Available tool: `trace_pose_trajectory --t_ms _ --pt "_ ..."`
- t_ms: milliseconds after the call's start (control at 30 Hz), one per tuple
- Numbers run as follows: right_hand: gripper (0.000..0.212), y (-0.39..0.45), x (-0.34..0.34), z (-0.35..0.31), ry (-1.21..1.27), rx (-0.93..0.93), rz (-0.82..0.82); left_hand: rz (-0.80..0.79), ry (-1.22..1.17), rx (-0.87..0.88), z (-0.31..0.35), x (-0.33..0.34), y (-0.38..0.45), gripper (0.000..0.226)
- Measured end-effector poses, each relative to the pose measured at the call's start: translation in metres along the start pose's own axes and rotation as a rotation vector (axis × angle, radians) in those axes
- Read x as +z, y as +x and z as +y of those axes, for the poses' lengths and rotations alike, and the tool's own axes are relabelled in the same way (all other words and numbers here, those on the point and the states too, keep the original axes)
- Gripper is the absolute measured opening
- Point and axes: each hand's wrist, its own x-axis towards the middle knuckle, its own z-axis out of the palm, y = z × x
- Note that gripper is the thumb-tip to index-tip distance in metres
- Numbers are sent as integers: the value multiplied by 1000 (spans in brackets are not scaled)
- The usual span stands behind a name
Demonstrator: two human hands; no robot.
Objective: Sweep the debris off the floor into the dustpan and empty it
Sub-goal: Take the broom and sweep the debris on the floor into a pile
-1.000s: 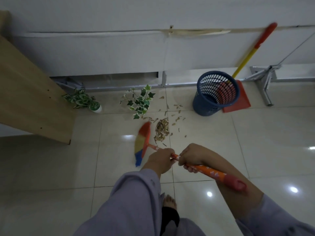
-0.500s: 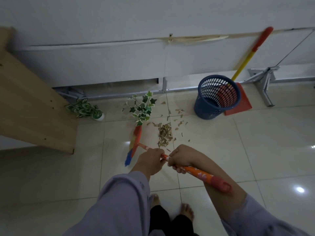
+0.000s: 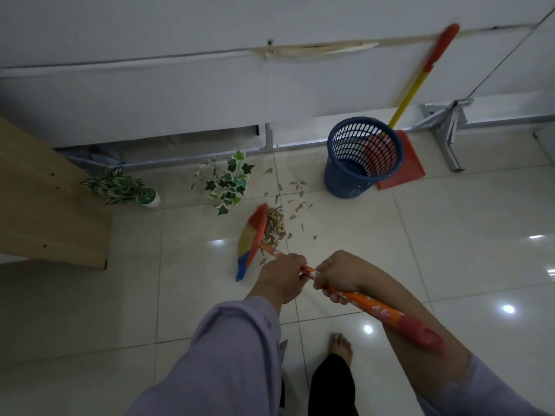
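Now sweeping: ahead of the hands and a little to their left, broom (image 3: pixel 251 241) head tilted on edge against the debris (image 3: pixel 274 228), apparently to herd it into one heap. Left hand (image 3: pixel 280 277) wrapped round the orange shaft low down; right hand (image 3: pixel 338 277) clenched on it just behind. Farther ahead to the right, dustpan (image 3: pixel 405 162) parked against the wall behind the blue basket (image 3: pixel 342 172), untouched.
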Motion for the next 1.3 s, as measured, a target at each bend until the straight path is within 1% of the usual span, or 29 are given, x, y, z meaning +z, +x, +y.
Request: trace_pose_trajectory --t_ms 100,167,233,367,433,500,667,800,933,1033,1133,1233,1300 --pt "28 -13 -18 0 -39 -60 -24 134 47 20 8 -4 -4 25" --pt "26 -12 -21 -8 -54 -74 -62 180 47 -4 2 -6 -9 27" --pt "25 -6 -14 -19 -59 -83 -108 170 46 -37 -12 -10 -15 27" --pt "30 15 20 -50 -106 -115 -169 78 54 -139 -54 -27 -31 29" --pt "24 24 39 -67 -106 -128 -188 69 62 -191 -76 -36 -39 27" --pt "11 32 55 -85 -96 -140 -197 89 77 -214 -97 -46 -45 24" --pt "5 57 80 -121 32 -144 -173 109 111 -252 -140 -68 -39 21" --pt "3 80 92 -131 130 -112 -114 34 89 -233 -160 -73 -19 25" --pt "6 90 91 -123 146 -40 -113 -38 117 -214 -156 -64 -7 26" --pt "8 84 82 -108 146 -1 -117 -49 114 -209 -141 -50 -6 25" --pt "9 74 71 -91 137 35 -125 -42 91 -202 -121 -39 -6 23" --pt "13 63 57 -68 154 52 -117 -77 69 -179 -96 -29 -3 22" --pt "20 54 44 -48 152 68 -109 -88 46 -162 -73 -21 0 22"
